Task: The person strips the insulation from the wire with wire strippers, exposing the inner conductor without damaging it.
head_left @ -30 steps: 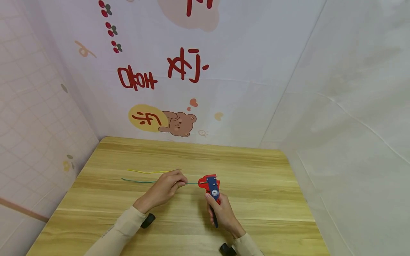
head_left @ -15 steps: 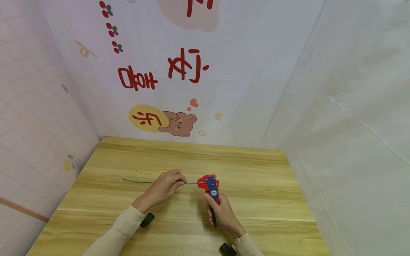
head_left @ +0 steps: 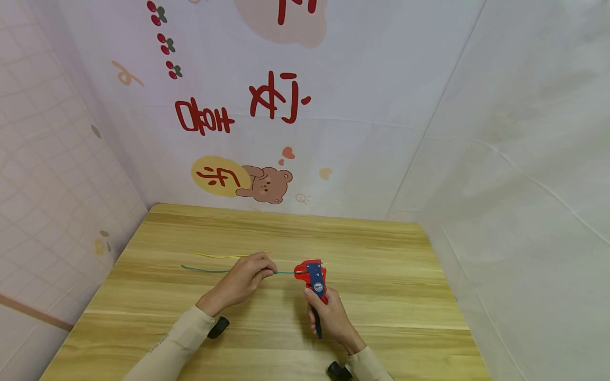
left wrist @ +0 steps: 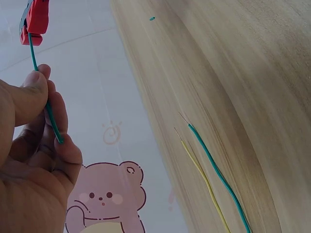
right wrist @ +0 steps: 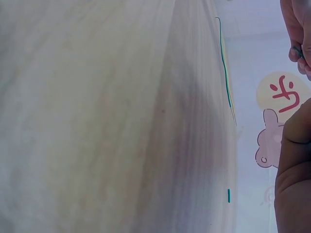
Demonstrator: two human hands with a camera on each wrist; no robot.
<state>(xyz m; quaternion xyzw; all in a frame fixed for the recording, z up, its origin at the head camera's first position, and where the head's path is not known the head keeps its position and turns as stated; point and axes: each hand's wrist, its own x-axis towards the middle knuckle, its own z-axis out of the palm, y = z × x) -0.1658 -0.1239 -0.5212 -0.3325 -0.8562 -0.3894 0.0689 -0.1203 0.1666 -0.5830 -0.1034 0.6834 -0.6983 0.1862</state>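
Between thumb and fingers my left hand [head_left: 245, 279] pinches a short green wire [left wrist: 33, 56]. One end of that wire runs into the mouth of a red and blue wire stripper [head_left: 314, 275]; its other end shows by the curled fingers in the left wrist view. My right hand [head_left: 333, 316] grips the stripper's handles, with the thumb along the near side. How far the stripper's jaws are closed cannot be made out. Behind the left hand, a second green wire [left wrist: 218, 172] and a yellow wire [left wrist: 205, 181] lie side by side, both with bare ends.
A small cut piece of green insulation [right wrist: 229, 195] lies on the wooden table [head_left: 381, 296]. A printed cloth wall [head_left: 352, 106] stands along the table's back edge, with plain and grid-patterned cloth at the sides. Black wrist devices [head_left: 219, 328] sit near both cuffs.
Both hands and the stripper have shifted very slightly to the left. The grips on the wire and on the stripper look the same.
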